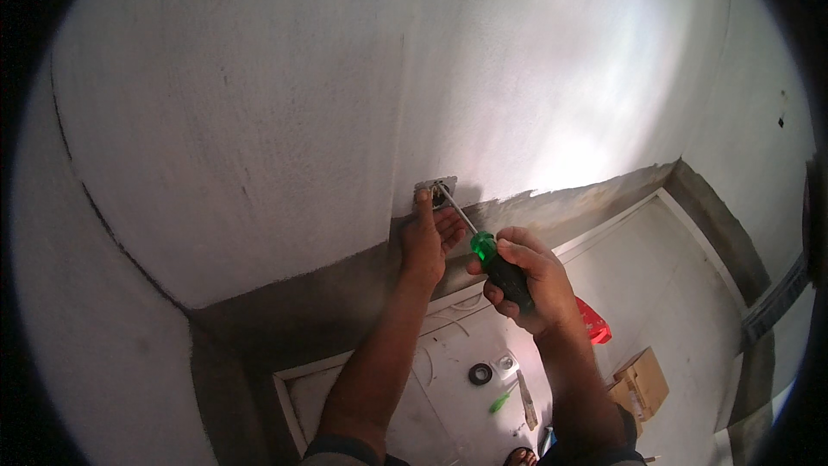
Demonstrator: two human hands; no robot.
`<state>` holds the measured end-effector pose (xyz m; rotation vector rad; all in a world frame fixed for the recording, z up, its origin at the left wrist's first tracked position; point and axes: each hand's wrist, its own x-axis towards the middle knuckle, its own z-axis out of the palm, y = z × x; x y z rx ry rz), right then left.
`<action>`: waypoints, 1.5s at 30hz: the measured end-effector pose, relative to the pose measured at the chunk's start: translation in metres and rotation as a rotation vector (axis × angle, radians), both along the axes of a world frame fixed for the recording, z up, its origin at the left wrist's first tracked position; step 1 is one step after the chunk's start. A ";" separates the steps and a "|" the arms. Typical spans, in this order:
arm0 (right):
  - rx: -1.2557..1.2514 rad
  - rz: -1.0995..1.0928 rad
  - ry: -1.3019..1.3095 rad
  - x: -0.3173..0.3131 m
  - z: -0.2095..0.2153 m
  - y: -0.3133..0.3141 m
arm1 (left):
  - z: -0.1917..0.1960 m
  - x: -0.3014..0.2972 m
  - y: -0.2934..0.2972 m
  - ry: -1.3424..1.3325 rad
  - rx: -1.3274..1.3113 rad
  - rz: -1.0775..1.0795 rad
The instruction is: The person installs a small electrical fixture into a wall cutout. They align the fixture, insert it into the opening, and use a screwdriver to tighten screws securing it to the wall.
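Observation:
On the wall in front of me is a small square electrical fitting point(446, 183), its middle dark and its fine detail too small to make out. The thumb of my left hand point(426, 242) presses on its lower left side, while the other fingers stretch loosely apart just below it. Wrapped in my right hand point(539, 280) is a screwdriver point(507, 280) with a green and black handle. Its metal shaft points up and left, and the tip reaches into the fitting.
Beneath the white wall runs a bare grey cement band point(336, 293). A black tape roll point(480, 374), a white fitting point(505, 364), a small green-handled tool point(500, 402) and a flat strip point(527, 401) lie on the floor. Further right are a red object point(593, 322) and a cardboard box point(642, 382).

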<state>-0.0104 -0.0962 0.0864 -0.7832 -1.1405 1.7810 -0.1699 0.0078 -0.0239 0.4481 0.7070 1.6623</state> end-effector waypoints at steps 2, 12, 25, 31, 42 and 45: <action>0.010 -0.040 -0.046 0.000 0.001 0.003 | -0.005 -0.005 0.004 0.003 0.011 -0.029; 1.240 -0.386 -1.035 0.003 -0.030 0.005 | 0.005 -0.001 -0.006 0.044 -0.003 -0.019; 0.825 -0.272 -0.670 0.010 -0.009 0.006 | 0.002 0.002 -0.005 0.073 0.009 -0.002; 0.371 -0.169 -0.482 0.018 0.003 0.011 | -0.023 -0.015 0.015 0.146 0.145 -0.041; 0.246 -0.431 -0.594 0.174 -0.006 -0.070 | -0.072 0.025 -0.007 0.749 -0.077 -0.132; 0.226 -0.435 -0.718 0.195 -0.011 -0.072 | -0.141 0.039 -0.010 0.982 -0.188 -0.363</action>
